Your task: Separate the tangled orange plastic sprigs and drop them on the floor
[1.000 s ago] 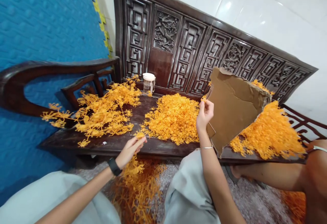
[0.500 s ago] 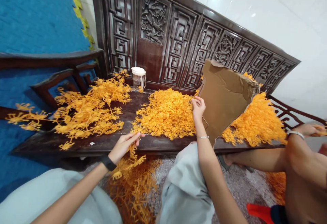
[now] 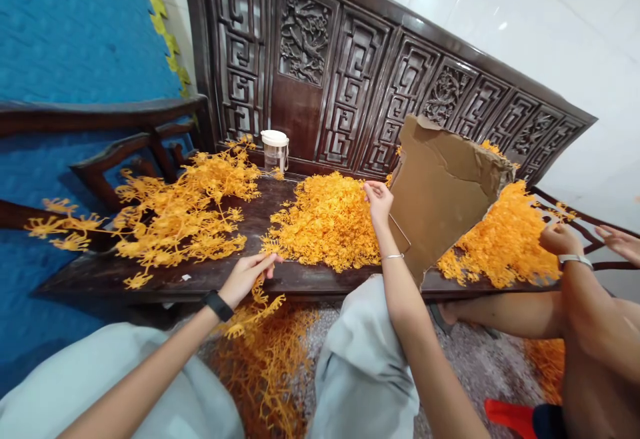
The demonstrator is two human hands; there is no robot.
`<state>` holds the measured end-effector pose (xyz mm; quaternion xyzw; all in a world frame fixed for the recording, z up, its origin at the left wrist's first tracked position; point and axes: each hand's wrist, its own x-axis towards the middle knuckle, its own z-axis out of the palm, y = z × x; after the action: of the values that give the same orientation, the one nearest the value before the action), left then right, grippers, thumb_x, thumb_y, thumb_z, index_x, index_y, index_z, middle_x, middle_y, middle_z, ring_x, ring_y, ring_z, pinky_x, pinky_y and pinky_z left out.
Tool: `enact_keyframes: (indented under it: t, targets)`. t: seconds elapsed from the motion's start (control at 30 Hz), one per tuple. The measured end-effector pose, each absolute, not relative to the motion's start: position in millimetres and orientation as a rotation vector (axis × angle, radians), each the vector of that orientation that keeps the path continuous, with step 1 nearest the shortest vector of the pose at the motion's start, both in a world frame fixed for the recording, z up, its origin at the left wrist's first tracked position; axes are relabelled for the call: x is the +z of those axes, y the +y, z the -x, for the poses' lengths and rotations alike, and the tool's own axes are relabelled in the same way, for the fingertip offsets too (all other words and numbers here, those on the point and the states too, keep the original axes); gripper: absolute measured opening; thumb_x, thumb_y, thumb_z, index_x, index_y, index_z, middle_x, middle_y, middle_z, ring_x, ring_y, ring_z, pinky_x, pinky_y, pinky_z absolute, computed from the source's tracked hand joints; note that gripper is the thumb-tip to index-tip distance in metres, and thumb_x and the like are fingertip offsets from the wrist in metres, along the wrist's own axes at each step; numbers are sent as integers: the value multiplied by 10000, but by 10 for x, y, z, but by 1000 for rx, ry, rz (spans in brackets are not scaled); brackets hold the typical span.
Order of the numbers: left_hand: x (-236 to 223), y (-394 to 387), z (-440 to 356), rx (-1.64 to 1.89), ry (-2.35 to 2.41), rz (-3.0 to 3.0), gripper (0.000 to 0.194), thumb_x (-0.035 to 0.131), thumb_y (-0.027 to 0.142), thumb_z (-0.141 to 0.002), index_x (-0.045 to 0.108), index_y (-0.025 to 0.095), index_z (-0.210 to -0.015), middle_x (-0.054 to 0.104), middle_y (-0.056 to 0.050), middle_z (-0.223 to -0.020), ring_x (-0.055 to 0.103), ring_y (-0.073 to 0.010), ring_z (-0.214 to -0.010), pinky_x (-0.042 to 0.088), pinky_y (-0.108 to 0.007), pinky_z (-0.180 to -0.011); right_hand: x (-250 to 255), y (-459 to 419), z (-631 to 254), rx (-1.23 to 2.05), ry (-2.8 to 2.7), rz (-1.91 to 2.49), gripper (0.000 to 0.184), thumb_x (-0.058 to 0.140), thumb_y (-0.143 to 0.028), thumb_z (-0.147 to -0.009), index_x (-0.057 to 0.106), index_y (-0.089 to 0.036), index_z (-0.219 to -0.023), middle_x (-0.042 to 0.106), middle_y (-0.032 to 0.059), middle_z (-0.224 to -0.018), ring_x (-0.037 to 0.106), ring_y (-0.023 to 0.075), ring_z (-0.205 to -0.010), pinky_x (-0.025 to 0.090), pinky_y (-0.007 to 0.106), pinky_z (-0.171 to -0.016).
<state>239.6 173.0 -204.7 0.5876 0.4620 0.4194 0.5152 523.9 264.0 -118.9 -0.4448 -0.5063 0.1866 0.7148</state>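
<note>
My left hand [image 3: 249,277] is closed in a pinch around an orange plastic flower sprig [image 3: 256,312], whose branches hang below my fingers in front of the bench edge. My right hand [image 3: 379,200] is above the right side of a heap of small orange flower pieces [image 3: 327,222], thumb and fingers pressed together. Whether anything sits between those fingertips I cannot make out. Left of the heap lies a loose bunch of orange branched sprigs [image 3: 185,215]. A torn brown cardboard sheet [image 3: 445,185] stands upright just right of my right hand.
All this lies on a dark carved wooden bench [image 3: 165,285]. A clear cup with a white lid [image 3: 275,151] stands by its backrest. Another orange heap [image 3: 515,239] is beyond the cardboard, near a co-worker's hands [image 3: 563,239]. Orange stems [image 3: 270,372] lie on the floor between my knees.
My right hand has come down and left, away from the cardboard's edge; the small orange piece it held no longer shows. The left hand keeps its sprig. A co-worker's hands have entered at right.
</note>
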Motion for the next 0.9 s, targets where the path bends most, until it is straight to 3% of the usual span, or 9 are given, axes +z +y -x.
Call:
enact_keyframes:
  t: [0.27, 0.4, 0.53, 0.63, 0.8, 0.9]
  targets:
    - [-2116, 1733, -2387, 1007, 1097, -1440, 385, 572, 514, -638, 683, 147, -665, 505, 25, -432, 453, -120, -460, 359, -239, -512, -1179, 2623, -5141, 409, -1264, 1075, 279, 576, -371, -672, 609, -128, -805, 620, 29, -723, 478, 79, -522, 380, 205, -466]
    - [-2122, 1726, -2395, 1005, 1092, -1452, 372, 564, 497, -654, 689, 147, -672, 509, 24, -434, 469, -126, -485, 370, -240, -537, -1208, 2680, -5224, 219, -1334, 1136, 263, 541, -332, -709, 639, -118, -824, 621, 55, -804, 485, 91, -617, 401, 218, -564]
    - [-2105, 1714, -2383, 985, 1103, -1459, 394, 547, 511, -664, 680, 141, -663, 494, 29, -429, 402, -104, -420, 304, -229, -451, -1203, 2640, -5278, 13, -1284, 1155, 259, 545, -293, -715, 634, -121, -887, 559, 71, -927, 452, 76, -623, 401, 221, -603]
    - [-2103, 1704, -2363, 972, 1114, -1473, 403, 537, 508, -678, 685, 133, -692, 462, 44, -400, 352, -90, -390, 261, -227, -436, -1143, 2450, -5170, -83, -1201, 1143, 234, 505, -312, -761, 619, -134, -862, 541, 53, -873, 451, 87, -633, 390, 221, -593]
    - [-2099, 1676, -2330, 953, 1124, -1510, 376, 549, 481, -686, 693, 134, -658, 340, 77, -333, 312, -86, -371, 241, -235, -447, -1110, 1947, -4636, 179, -1658, 1014, 232, 437, -334, -833, 602, -170, -829, 577, 25, -774, 513, 116, -690, 412, 240, -643]
    - [-2063, 1652, -2313, 931, 1118, -1530, 374, 558, 478, -680, 690, 134, -612, 286, 82, -335, 263, -80, -359, 184, -238, -419, -1266, 1793, -4277, 425, -2194, 874, 244, 498, -348, -806, 586, -203, -981, 590, 43, -941, 543, 121, -752, 433, 253, -702]
